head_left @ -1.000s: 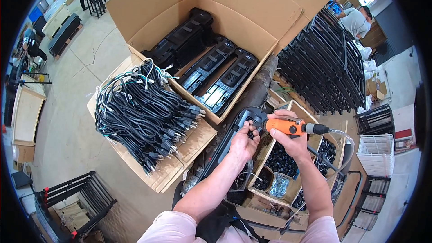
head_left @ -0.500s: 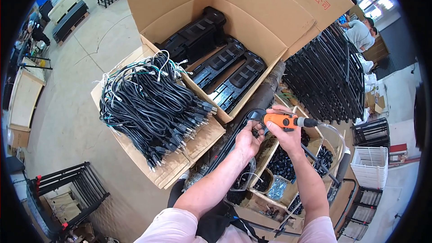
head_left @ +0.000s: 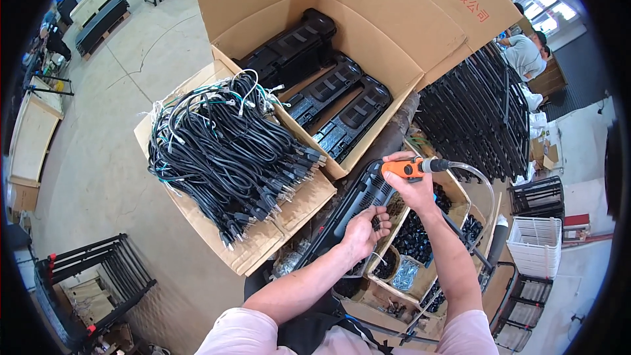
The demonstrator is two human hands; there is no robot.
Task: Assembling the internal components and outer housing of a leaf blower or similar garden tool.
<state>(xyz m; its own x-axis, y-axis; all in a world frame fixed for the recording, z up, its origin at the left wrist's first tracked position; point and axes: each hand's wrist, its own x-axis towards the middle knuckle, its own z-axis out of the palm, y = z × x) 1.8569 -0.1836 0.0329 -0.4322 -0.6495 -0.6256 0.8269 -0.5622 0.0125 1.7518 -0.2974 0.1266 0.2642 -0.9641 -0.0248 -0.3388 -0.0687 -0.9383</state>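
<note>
My right hand [head_left: 417, 190] is closed around an orange air screwdriver [head_left: 403, 169] with a clear hose at its back end. The tool's front end is over the upper end of a long black plastic housing [head_left: 358, 200], which lies aslant in front of me; the bit is hidden. Lower down, beside the housing's right edge, my left hand [head_left: 363, 233] is curled, palm partly up. Small dark parts show between its fingers, too small to tell exactly.
Right of the housing, a wooden divided bin [head_left: 420, 297] holds black fasteners and silver ones in a bag. A cardboard box [head_left: 388, 29] with black housings stands beyond. Bundled black power cords [head_left: 220, 151] lie on cardboard to the left. Black metal frames [head_left: 473, 115] are stacked far right.
My left hand has drawn back from the screwdriver's front end, down along the housing. The screwdriver and my right hand have shifted slightly up and left. The view has also shifted a little.
</note>
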